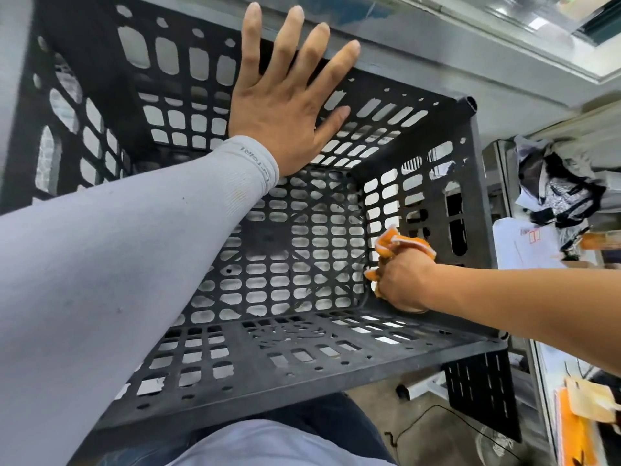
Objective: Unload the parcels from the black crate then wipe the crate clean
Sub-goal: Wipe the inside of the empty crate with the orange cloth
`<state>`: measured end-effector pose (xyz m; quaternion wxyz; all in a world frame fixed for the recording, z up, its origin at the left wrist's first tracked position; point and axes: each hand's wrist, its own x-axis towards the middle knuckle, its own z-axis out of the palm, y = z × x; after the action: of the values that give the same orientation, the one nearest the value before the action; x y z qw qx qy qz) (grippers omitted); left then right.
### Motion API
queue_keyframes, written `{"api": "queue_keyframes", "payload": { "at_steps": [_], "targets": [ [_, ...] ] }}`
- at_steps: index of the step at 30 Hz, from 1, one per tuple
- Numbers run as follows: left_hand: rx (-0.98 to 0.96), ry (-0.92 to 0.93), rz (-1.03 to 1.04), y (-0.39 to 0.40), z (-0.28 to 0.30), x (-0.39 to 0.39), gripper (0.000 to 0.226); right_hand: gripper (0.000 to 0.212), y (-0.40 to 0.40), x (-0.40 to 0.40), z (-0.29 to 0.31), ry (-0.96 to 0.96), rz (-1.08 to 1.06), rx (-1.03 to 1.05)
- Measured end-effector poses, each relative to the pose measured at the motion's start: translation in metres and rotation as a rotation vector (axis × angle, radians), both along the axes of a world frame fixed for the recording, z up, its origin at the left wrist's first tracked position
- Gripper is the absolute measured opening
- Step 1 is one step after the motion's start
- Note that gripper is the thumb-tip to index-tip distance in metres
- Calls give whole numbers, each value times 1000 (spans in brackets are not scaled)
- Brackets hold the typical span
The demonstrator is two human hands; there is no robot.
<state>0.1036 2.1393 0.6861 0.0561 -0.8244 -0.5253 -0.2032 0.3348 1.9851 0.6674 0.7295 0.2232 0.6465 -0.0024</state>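
The black slotted crate (470, 183) fills most of the view, and I look straight down into it. No parcels lie inside; its grid floor is bare. My left hand (285, 105) lies flat with straight, spread fingers against the crate's far wall, the fingertips reaching its top rim. My right hand (403, 284) grips a bunched orange cloth (400, 245) low against the right inner wall, near the floor corner.
Several parcels and bags (554, 193) are piled on a surface to the right of the crate, with a white parcel (527, 243) beside them. Orange and tan packets (584, 415) lie at the lower right. A cable (433, 415) runs over the floor below.
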Motion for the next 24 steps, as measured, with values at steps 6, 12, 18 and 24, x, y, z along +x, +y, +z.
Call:
{"api": "queue_keyframes", "payload": {
  "at_steps": [6,12,18,24],
  "targets": [
    [-11,-4,-6,-2,0,-2,67,42,21,25,-11,-183,199,349],
    [-30,-15,6,0,2,-2,66,66,75,13,-8,186,-77,389],
    [-35,1,13,1,2,2,66,59,127,20,-12,342,35,438],
    [-39,-4,2,0,1,1,66,53,97,29,-40,153,-19,420]
  ]
}}
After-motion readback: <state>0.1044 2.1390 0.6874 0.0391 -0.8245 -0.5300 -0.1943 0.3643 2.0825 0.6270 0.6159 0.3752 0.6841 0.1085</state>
